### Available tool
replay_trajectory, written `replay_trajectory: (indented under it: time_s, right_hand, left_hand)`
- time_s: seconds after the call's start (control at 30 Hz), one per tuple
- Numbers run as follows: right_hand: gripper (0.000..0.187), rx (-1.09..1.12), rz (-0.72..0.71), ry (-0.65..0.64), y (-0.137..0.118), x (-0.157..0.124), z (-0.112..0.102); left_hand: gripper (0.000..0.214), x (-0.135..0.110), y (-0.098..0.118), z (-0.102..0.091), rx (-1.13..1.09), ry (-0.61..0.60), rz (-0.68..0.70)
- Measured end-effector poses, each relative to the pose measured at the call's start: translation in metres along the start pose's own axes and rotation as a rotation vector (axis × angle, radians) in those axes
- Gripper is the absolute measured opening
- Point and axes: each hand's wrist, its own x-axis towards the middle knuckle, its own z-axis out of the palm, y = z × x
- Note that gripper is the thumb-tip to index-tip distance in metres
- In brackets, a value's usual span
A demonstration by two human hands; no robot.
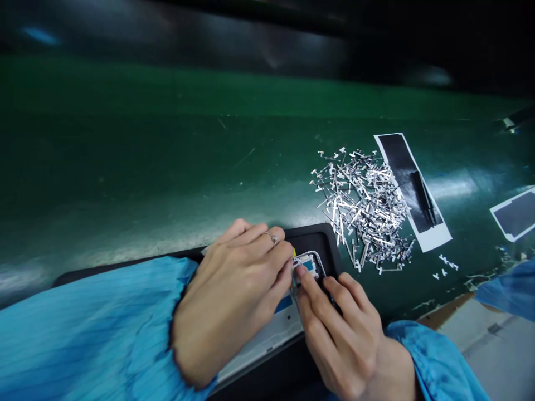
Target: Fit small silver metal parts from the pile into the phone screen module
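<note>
Two hands meet on the white phone frame (307, 264) in the black tray (321, 240): your left hand (234, 295) curls over it, your right hand (338, 334) presses fingertips down, metal clips (363, 206) heaped at one o'clock.

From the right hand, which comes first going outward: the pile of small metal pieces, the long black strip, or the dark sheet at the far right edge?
From the right hand:
1. Pile of metal pieces, just above it.
2. Long black strip, behind the pile.
3. Dark sheet, far right edge.

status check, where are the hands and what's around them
Left hand and right hand both pressing on phone frame in black tray. Pile of metal strips beside tray, apart. Nothing blocking.
</note>
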Motion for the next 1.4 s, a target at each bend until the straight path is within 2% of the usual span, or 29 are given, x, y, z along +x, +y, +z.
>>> replay_trajectory:
  time_s: [0.27,0.57,0.8,1.0,1.1,1.4]
  right_hand:
    - [0.034,-0.037,0.024,-0.029,0.0,0.001,0.002]
    - [0.03,-0.048,0.002,-0.053,0.002,0.002,-0.001]
    - [0.03,-0.05,-0.023,-0.05,0.002,0.002,0.0]
    - [0.03,-0.049,-0.025,-0.08,0.003,0.006,-0.004]
    - [0.031,-0.042,-0.055,-0.11,0.004,0.006,-0.004]
    - [0.029,-0.006,-0.026,-0.042,0.003,0.005,0.0]
  left_hand:
    - [0.031,0.003,0.004,-0.001,0.027,-0.016,0.002]
    - [0.035,-0.004,-0.002,-0.002,0.007,-0.029,0.005]
    - [0.032,-0.009,-0.006,-0.005,0.008,-0.018,0.066]
    - [0.03,-0.01,-0.001,-0.005,0.024,-0.029,0.031]
    - [0.026,-0.009,-0.001,-0.003,0.068,0.008,0.037]
    - [0.026,-0.007,0.004,-0.002,0.193,0.016,0.098]
